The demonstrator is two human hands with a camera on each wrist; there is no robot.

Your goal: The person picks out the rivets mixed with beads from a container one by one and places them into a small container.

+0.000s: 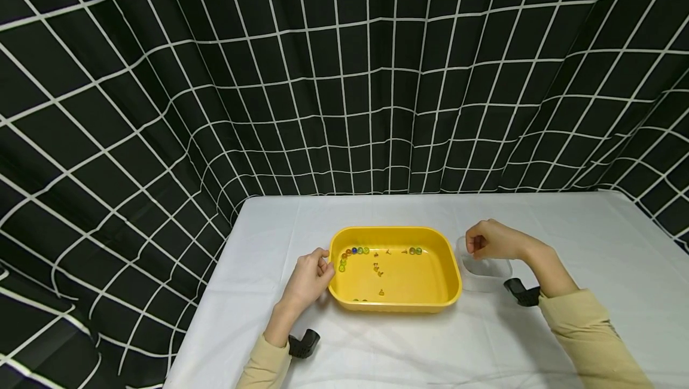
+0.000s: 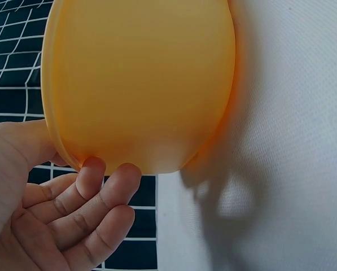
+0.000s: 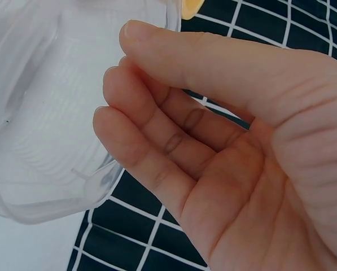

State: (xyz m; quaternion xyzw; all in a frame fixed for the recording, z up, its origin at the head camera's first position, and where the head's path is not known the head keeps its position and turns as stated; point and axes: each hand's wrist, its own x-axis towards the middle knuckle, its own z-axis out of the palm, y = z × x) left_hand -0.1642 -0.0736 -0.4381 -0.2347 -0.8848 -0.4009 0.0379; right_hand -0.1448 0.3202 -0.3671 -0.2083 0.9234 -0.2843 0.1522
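Observation:
A yellow tray [image 1: 395, 305] stands on the white table in the head view. My left hand [image 1: 309, 278] pinches its left rim, thumb over the edge and a fingertip against the outer wall [image 2: 140, 84]. Inside lie several coloured glass marbles [image 1: 354, 251], mostly by the upper left corner, and several small gold-coloured pieces [image 1: 381, 292]. My right hand [image 1: 497, 240] is over a clear plastic container [image 1: 481, 284] on the tray's right. Its fingers are curled, with the thumb at the index fingertip; I cannot tell whether something small is between them.
The white tablecloth [image 1: 377, 353] stretches around both containers. Behind the table hangs a black curtain [image 1: 377, 90] with a white grid. A black wrist device [image 1: 304, 344] sits below the left hand and another wrist device [image 1: 521, 292] below the right.

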